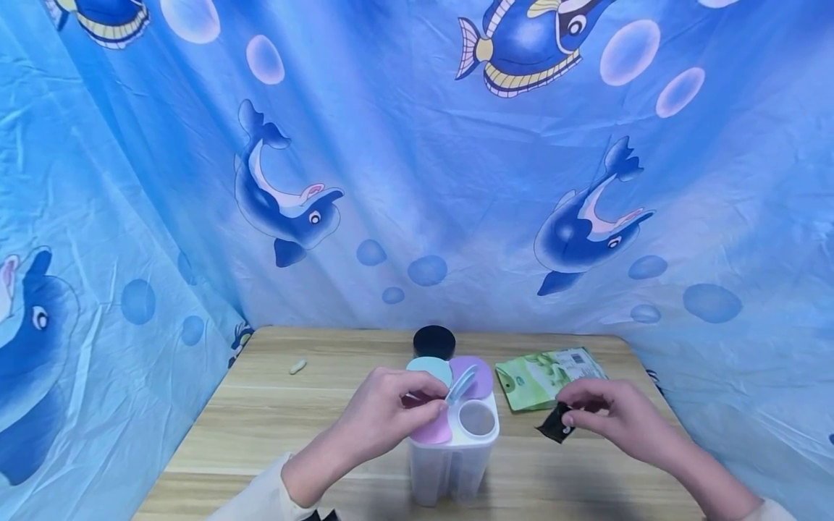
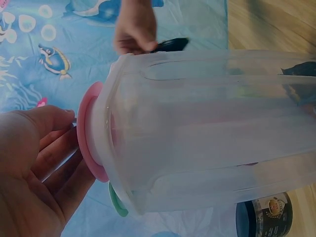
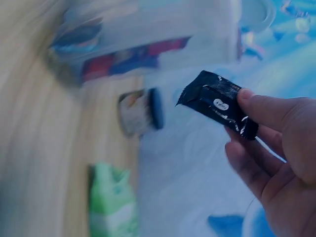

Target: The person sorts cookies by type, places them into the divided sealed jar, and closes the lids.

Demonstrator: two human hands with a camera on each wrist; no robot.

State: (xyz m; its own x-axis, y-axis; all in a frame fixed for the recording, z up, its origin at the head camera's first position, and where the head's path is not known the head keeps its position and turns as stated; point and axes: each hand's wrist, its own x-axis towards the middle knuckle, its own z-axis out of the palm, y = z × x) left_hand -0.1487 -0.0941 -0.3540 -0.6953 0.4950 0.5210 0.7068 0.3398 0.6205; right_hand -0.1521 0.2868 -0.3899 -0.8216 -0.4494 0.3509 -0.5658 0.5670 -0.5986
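Note:
On the table stands a translucent container (image 1: 449,470) with several compartments and a white top. Pink, purple and mint lids (image 1: 428,369) cover three of its round openings, and the front-right opening (image 1: 478,419) is uncovered. My left hand (image 1: 394,409) pinches a pale blue lid (image 1: 462,386), tilted up beside that opening. To the right of the container, my right hand (image 1: 609,416) holds a small black wrapped packet (image 3: 215,104) between thumb and fingers. Dark, red and blue wrapped pieces (image 3: 133,60) show through the container's wall.
Behind the container stands a jar with a black lid (image 1: 434,342). A green bag (image 1: 541,380) lies flat at the right, near my right hand. A small pale piece (image 1: 297,367) lies on the wooden table (image 1: 260,427) at the left. A blue sea-print curtain (image 1: 417,181) surrounds the table.

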